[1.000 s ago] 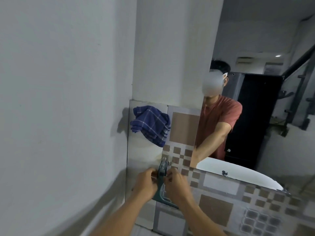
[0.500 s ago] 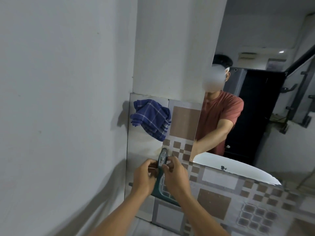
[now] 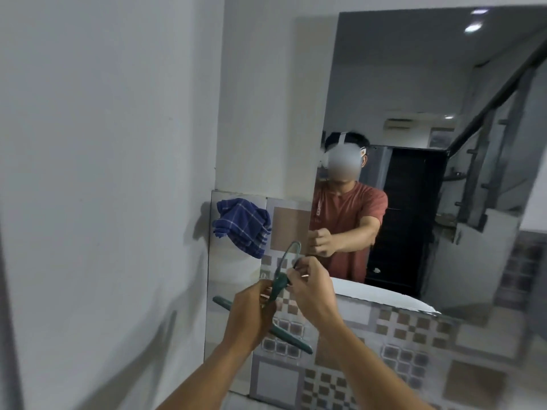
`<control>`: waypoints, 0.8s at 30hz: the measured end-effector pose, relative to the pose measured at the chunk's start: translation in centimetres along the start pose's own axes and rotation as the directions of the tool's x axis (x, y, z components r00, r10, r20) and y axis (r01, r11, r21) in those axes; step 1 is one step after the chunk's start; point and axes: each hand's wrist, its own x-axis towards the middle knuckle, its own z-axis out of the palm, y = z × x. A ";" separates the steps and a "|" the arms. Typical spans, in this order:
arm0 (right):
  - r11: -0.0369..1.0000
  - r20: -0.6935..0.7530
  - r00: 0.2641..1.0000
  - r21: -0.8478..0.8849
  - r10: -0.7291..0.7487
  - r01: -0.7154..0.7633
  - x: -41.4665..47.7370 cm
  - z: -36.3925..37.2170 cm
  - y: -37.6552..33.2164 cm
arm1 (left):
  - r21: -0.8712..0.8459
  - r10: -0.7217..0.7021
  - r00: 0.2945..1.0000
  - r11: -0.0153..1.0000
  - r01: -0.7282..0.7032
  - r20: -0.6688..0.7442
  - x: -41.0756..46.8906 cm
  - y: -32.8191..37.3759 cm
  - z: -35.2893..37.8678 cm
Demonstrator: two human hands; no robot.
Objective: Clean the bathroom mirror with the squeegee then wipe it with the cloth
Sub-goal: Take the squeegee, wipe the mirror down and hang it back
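Observation:
A dark green squeegee (image 3: 291, 338) is held away from the tiled wall, its blade running down to the right below my hands and its looped handle rising between them. My left hand (image 3: 251, 313) grips the handle's lower part. My right hand (image 3: 310, 287) pinches the handle near its loop. A blue checked cloth (image 3: 241, 224) hangs on the wall tiles up and left of the hands. The large mirror (image 3: 444, 84) fills the upper right and reflects a person in a red shirt.
A white plain wall (image 3: 103, 173) stands close on the left. Patterned brown and grey tiles (image 3: 399, 335) run below the mirror. The mirror reflects a white basin rim (image 3: 384, 297), a dark door and a stair railing.
Both hands have lifted the squeegee off the tiled wall and up toward me; its blade now shows below the hands. The view has tilted up, showing more mirror.

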 end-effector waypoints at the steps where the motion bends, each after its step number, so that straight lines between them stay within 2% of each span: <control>1: 1.000 -0.014 1.000 0.001 -0.014 0.014 -0.2 -1.0 -0.4 | 0.031 0.021 1.000 0.999 -0.020 -0.010 -0.2 1.0 0.1; 6: 0.996 -0.116 0.993 0.084 -0.034 0.044 -1.3 -6.4 -2.3 | 0.151 0.236 0.971 0.962 -0.227 -0.044 -0.3 6.5 0.7; 9: 0.995 -0.217 0.975 0.071 -0.054 0.071 -2.2 -9.6 -4.0 | 0.237 0.359 0.933 0.908 -0.345 -0.020 0.3 10.1 1.0; 12: 0.987 -0.344 0.925 -0.060 -0.160 0.148 -3.2 -12.7 -6.2 | 0.282 0.451 0.893 0.855 -0.435 0.009 1.7 13.8 1.0; 16: 0.930 -0.360 0.878 -0.299 -0.317 0.213 -2.9 -16.1 -8.2 | 0.332 0.560 0.827 0.771 -0.543 0.051 4.0 18.3 0.5; 18: 0.826 -0.288 0.865 -0.518 -0.411 0.221 -2.0 -17.8 -8.9 | 0.355 0.583 0.807 0.738 -0.574 0.093 5.4 20.0 0.0; 20: 0.629 -0.140 0.854 -0.736 -0.502 0.249 -1.2 -19.3 -9.8 | 0.376 0.617 0.776 0.694 -0.614 0.127 6.8 21.5 -0.6; 24: 0.233 0.136 0.775 -0.909 -0.618 0.345 0.6 -21.6 -11.9 | 0.438 0.685 0.708 0.591 -0.678 0.171 9.2 24.1 -1.7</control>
